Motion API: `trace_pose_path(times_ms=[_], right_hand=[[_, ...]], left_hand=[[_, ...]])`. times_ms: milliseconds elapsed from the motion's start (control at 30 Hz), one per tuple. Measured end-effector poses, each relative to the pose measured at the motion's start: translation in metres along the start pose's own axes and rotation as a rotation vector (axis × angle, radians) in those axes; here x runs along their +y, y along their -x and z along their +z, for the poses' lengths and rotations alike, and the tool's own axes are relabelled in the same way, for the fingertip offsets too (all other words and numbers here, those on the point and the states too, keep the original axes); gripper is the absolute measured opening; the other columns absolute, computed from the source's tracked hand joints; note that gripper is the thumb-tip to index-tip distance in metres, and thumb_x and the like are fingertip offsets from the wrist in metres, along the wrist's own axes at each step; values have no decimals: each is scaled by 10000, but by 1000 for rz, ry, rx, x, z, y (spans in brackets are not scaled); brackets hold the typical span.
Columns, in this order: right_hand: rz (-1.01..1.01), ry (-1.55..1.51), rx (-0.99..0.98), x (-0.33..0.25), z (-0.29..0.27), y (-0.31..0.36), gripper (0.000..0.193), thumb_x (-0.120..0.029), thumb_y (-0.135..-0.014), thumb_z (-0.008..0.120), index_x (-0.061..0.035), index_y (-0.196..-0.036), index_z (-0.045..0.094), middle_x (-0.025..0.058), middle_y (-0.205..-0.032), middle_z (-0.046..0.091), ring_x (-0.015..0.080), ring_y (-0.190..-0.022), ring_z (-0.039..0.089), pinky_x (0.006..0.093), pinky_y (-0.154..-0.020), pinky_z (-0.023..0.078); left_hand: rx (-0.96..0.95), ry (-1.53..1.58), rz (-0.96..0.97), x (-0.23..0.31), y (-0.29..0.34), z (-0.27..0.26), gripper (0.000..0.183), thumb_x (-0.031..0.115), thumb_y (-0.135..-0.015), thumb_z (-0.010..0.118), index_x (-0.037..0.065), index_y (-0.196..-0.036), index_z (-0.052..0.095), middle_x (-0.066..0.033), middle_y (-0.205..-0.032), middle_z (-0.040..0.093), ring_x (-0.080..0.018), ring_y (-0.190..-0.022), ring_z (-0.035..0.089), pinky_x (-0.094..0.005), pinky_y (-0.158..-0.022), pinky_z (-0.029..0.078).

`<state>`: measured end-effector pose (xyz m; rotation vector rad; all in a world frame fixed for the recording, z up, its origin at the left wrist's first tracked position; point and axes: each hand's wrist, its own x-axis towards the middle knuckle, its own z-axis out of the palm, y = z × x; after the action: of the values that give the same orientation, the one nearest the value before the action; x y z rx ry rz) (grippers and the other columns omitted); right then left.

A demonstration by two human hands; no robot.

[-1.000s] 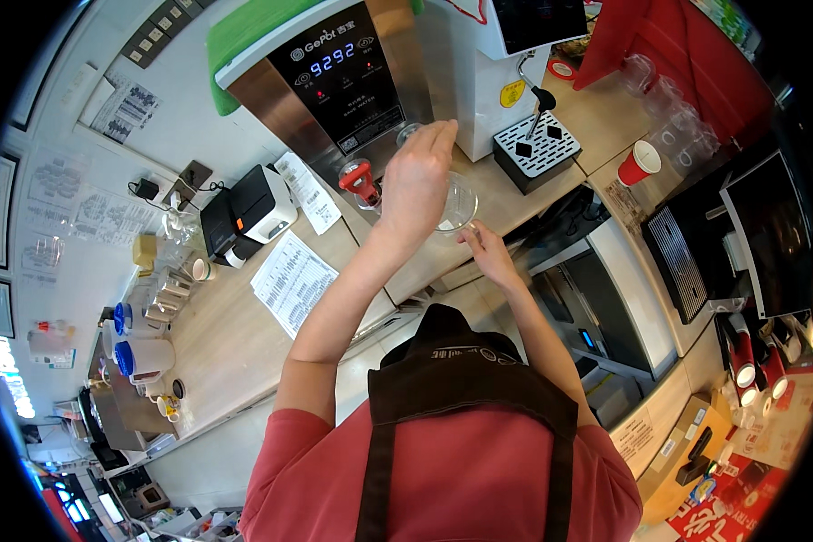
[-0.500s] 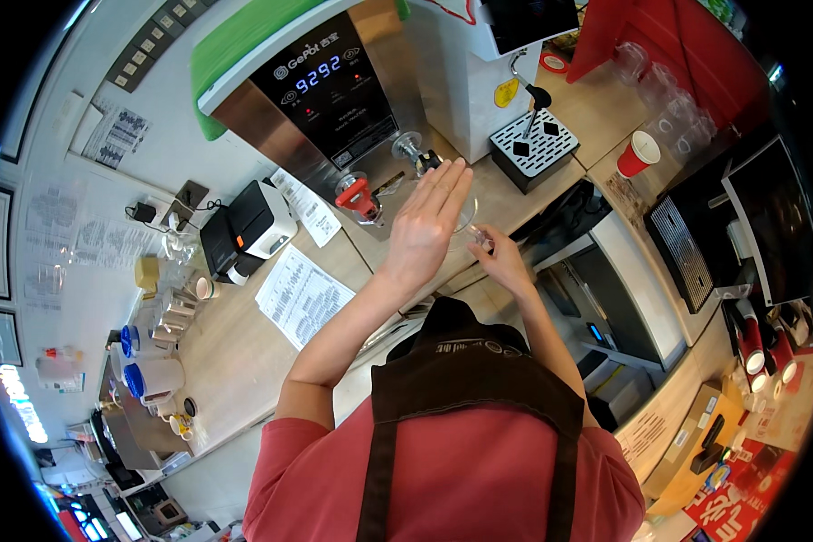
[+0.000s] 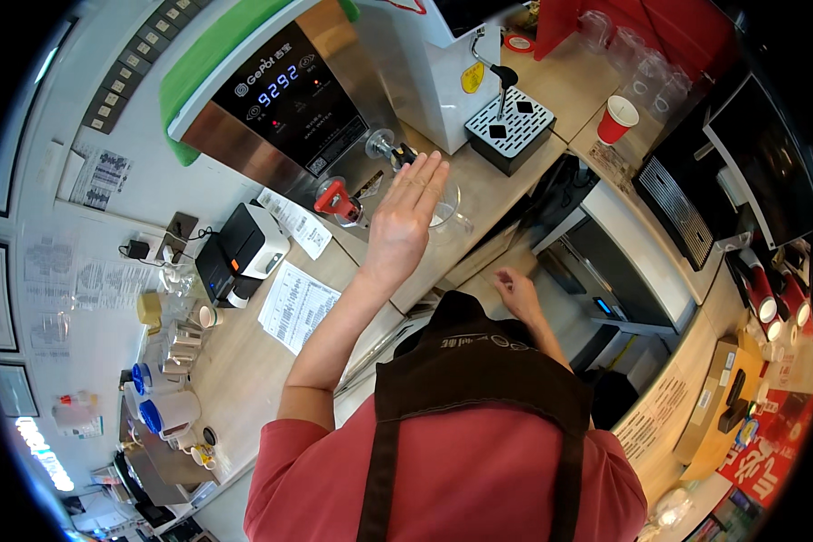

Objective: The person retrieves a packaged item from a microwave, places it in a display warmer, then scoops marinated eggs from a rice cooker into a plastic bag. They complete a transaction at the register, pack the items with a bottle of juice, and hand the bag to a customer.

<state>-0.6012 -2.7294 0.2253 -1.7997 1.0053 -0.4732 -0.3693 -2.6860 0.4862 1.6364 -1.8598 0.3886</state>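
My left hand (image 3: 401,226) is open, its fingers stretched flat together toward the black-handled tap (image 3: 401,155) on the front of a steel hot-water dispenser (image 3: 295,99). The fingertips overlap the tap's lower end, and I cannot tell whether they press it. Partly behind those fingers, a clear jug (image 3: 461,226) stands on the counter under the tap, its handle toward the right. My right hand (image 3: 518,291) hangs past the counter's front edge, apart from the jug, its fingers loosely bent with nothing visible in them. A second tap with a red handle (image 3: 335,200) sits left of my left hand.
Right of the dispenser stands a machine with a steam wand and black drip tray (image 3: 511,129). A red paper cup (image 3: 617,120) and several clear pitchers (image 3: 646,72) are beyond it. On the left are a label printer (image 3: 244,251), printed sheets (image 3: 298,307) and blue-lidded containers (image 3: 170,413).
My right hand has let go of the jug's handle and drawn back toward me. My left hand stays by the black-handled tap. The whole view has shifted and turned slightly.
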Motion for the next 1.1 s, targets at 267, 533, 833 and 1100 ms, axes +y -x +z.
trace_pose_path(times_ms=[267, 533, 833, 1100], right_hand=[[347, 564, -462, 173, 24, 103, 300, -239, -854, 636, -35, -1071, 665, 223, -1007, 677, 393, -944, 644, 473, -824, 505], [169, 164, -126, 114, 9, 87, 258, -153, -878, 591, 13, -1072, 631, 207, -935, 681, 390, -888, 641, 430, -778, 507], [-322, -106, 173, -102, -13, -33, 374, -195, -906, 625, -16, -1224, 546, 186, -1119, 623, 318, -1019, 624, 377, -821, 518], [-261, -143, -35, -117, 9, -64, 259, -204, -918, 608, 2, -1070, 567, 186, -1002, 647, 336, -941, 638, 397, -755, 506]], left_hand=[[-32, 56, 1, 0, -4, -4, 579, -188, -676, 503, -37, -1228, 589, -192, -1296, 581, -346, -1218, 552, -429, -1057, 438], [-14, -50, 90, -5, -6, -10, 546, -172, -692, 506, -36, -1214, 590, -195, -1243, 605, -352, -1144, 596, -418, -980, 485], [31, -178, -43, -18, -38, -28, 393, -71, -770, 568, -53, -1161, 600, -189, -1188, 625, -327, -1048, 639, -367, -875, 538], [106, -285, -142, -16, -18, -63, 386, -35, -801, 607, -26, -1187, 606, -181, -1217, 614, -336, -1129, 593, -404, -951, 478]])
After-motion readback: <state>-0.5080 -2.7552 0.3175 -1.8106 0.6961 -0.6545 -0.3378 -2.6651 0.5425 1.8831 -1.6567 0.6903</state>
